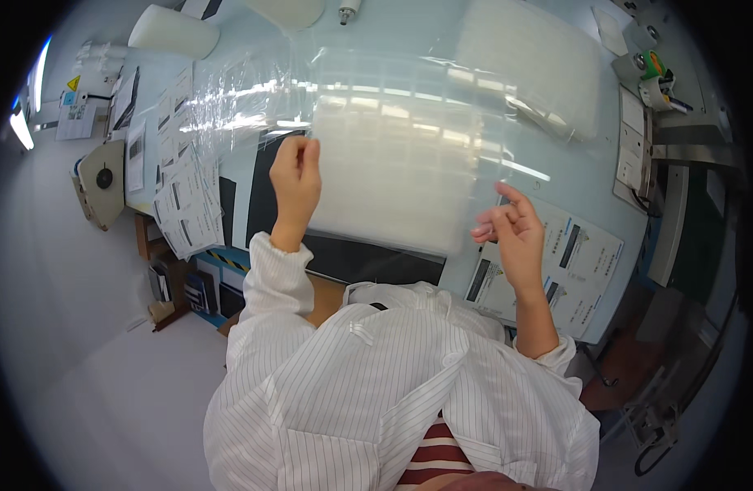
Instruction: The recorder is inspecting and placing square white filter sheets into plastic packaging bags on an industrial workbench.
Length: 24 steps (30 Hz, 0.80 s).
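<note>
A clear plastic bag point(393, 69) lies over the table, with a stack of translucent, compartmented plastic trays point(397, 176) inside or beneath it; the film's shine hides which. At the stack's left side my left hand point(296, 188) is closed, thumb against curled fingers, pinching the edge of the film. My right hand point(516, 241) hovers by the stack's right edge, index finger stretched out and the others loosely bent, with nothing visible in it. Under the stack a black mat point(368, 258) shows along the near side.
Printed label sheets point(585, 254) lie at the right, and more printed sheets point(188, 209) at the left. Another bagged translucent stack point(532, 61) is at the back right. A white foam roll point(173, 31) lies at the back left. A pen holder point(659, 90) stands far right.
</note>
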Available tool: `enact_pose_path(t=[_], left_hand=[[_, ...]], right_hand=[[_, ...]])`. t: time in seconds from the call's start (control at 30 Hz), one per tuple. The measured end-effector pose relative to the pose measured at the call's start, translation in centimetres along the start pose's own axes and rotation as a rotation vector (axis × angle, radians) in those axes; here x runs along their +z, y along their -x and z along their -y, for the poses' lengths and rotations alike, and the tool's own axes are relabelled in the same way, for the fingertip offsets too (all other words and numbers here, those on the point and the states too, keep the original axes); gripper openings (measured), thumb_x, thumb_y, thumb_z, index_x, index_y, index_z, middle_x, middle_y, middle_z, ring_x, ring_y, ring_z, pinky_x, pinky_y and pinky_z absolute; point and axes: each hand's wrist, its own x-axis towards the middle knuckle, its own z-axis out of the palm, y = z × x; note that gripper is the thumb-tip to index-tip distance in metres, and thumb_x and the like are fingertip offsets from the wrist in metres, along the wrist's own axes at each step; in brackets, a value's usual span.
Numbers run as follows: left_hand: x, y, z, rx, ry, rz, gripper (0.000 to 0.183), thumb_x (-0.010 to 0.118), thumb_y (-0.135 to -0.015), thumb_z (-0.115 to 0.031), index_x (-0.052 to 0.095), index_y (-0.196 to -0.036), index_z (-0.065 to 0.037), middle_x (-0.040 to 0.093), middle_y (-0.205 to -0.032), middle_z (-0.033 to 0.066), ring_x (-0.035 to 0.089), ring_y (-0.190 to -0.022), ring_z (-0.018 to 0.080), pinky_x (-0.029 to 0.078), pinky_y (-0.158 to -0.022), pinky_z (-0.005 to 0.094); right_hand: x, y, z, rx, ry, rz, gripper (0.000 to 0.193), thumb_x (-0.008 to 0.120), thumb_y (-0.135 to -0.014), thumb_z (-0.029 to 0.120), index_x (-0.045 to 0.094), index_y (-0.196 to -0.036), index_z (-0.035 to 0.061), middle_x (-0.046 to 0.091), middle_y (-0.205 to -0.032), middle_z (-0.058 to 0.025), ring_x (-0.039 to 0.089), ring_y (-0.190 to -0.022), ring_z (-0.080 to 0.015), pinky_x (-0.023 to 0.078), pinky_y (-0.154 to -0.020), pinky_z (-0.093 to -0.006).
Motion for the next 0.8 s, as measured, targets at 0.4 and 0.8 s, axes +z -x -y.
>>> enact_pose_path(t=[0.4, 0.8], left_hand=[[4.4, -1.0, -2.3, 0.128, -0.338, 0.096, 0.009, 0.060, -0.086, -0.007, 0.056, -0.091, 0.000, 0.054, -0.088, 0.0109, 0.050, -0.082, 0.0246, 0.040, -0.073, 0.0347], [27.0, -3.2, -14.2, 0.908, -0.095, 0.548, 0.035, 0.070, -0.078, -0.011, 0.060, -0.110, -0.002, 0.062, -0.102, 0.0099, 0.057, -0.098, 0.0276, 0.048, -0.082, 0.0359]], right_hand=[[-7.7, -9.4, -2.6, -0.158, 0.223, -0.628, 0.032, 0.061, -0.091, 0.019, 0.051, -0.113, -0.0016, 0.056, -0.079, -0.0055, 0.057, -0.067, -0.0124, 0.048, -0.059, -0.0257], [-10.3, -12.8, -0.3, -0.272, -0.578, -0.322, 0.009, 0.052, -0.092, 0.006, 0.057, -0.087, -0.0006, 0.064, -0.097, -0.0138, 0.063, -0.089, -0.0216, 0.051, -0.087, -0.0350]])
